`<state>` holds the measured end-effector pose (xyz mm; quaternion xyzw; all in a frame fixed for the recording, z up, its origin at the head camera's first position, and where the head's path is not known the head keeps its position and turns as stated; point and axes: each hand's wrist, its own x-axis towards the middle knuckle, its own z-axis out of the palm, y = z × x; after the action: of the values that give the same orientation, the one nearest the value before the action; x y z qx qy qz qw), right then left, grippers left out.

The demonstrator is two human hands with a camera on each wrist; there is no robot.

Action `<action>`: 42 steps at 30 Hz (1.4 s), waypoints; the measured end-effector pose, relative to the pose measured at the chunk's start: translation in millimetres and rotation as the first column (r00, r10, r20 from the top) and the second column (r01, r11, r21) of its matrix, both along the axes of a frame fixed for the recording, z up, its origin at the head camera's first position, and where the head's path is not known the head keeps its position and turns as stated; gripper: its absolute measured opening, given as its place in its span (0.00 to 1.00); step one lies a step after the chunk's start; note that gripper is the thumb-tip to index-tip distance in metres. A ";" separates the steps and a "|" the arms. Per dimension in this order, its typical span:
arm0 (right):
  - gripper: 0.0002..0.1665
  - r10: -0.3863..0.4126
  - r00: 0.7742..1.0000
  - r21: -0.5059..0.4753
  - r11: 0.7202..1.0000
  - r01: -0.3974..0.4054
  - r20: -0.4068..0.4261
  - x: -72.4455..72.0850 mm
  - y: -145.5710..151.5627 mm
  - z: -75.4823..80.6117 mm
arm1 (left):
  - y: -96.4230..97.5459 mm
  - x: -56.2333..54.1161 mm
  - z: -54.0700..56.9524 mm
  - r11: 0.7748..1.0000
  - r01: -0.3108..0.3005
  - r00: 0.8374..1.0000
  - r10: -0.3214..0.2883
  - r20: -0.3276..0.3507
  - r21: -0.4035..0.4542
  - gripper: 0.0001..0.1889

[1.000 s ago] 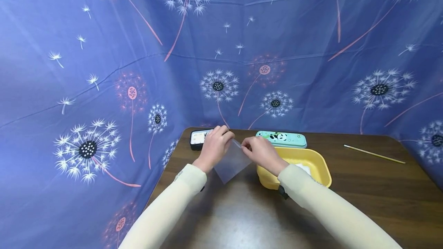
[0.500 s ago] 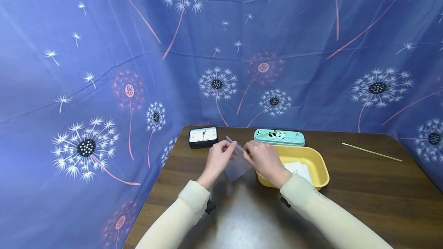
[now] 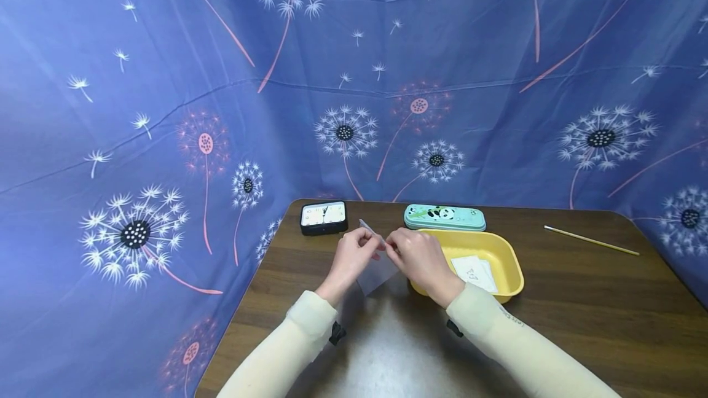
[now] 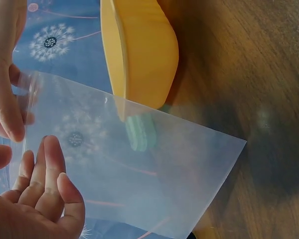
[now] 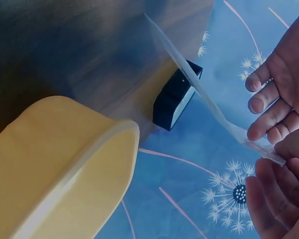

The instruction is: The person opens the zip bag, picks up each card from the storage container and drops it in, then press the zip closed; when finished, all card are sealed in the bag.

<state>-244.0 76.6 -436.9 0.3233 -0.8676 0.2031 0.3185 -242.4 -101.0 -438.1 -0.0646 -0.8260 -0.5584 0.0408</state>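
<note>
A translucent frosted plastic bag (image 4: 139, 154) hangs below both hands, above the table, its upper edge between them. My right hand (image 3: 420, 257) pinches that edge between thumb and fingers, as the right wrist view shows. Close beside it, my left hand (image 3: 351, 257) holds the same edge near thumb and index finger, its other fingers (image 4: 52, 164) loosely bent along the bag; the exact contact is partly hidden. The bag (image 5: 209, 102) looks flat, nearly edge-on in the right wrist view. I see nothing inside it.
Just right of the hands sits a yellow basket (image 3: 511, 260) with white papers (image 3: 474, 272) in it. Behind it lies a green panda pencil case (image 3: 445, 218). A black clock (image 3: 324, 218) stands back left. A thin stick (image 3: 592, 240) lies right on the wooden table (image 3: 581, 306).
My left hand has come down and nearer, uncovering the clock, and now meets the right hand at the bag's edge. The right hand has shifted slightly, showing more of the papers.
</note>
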 end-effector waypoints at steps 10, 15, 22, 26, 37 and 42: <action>0.05 0.019 1.000 -0.035 0.999 -0.019 0.020 5.7 -1.7 -0.2 | -1.1 2.6 6.3 1.000 0.005 1.000 -0.005 0.001 0.031 0.10; 0.07 0.039 0.984 -0.123 0.992 -0.017 0.175 5.9 -4.8 1.5 | -1.2 2.7 9.3 1.000 -0.024 1.000 0.024 -0.012 0.012 0.10; 0.13 0.158 0.856 -0.386 0.921 0.052 0.492 5.2 -6.4 9.3 | -3.9 5.9 11.0 0.986 -0.023 0.989 -0.002 -0.147 -0.165 0.07; 0.14 0.167 0.828 -0.410 0.909 0.082 0.536 4.2 -7.6 12.5 | -2.9 7.2 9.3 0.964 -0.056 0.974 -0.005 -0.228 -0.262 0.04; 0.05 0.052 0.835 -0.284 0.950 0.128 0.548 1.5 -4.0 9.5 | 10.0 8.4 2.5 0.903 -0.111 0.937 -0.044 -0.346 -0.415 0.03; 0.03 -0.001 0.859 -0.210 0.970 0.126 0.512 0.7 -7.7 9.1 | 11.9 8.7 1.4 0.880 -0.128 0.931 -0.053 -0.362 -0.457 0.02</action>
<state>-243.3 68.9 -427.8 0.1893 -0.9005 0.3721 0.1215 -233.8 -89.1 -436.7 -0.1588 -0.9161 -0.3170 0.1870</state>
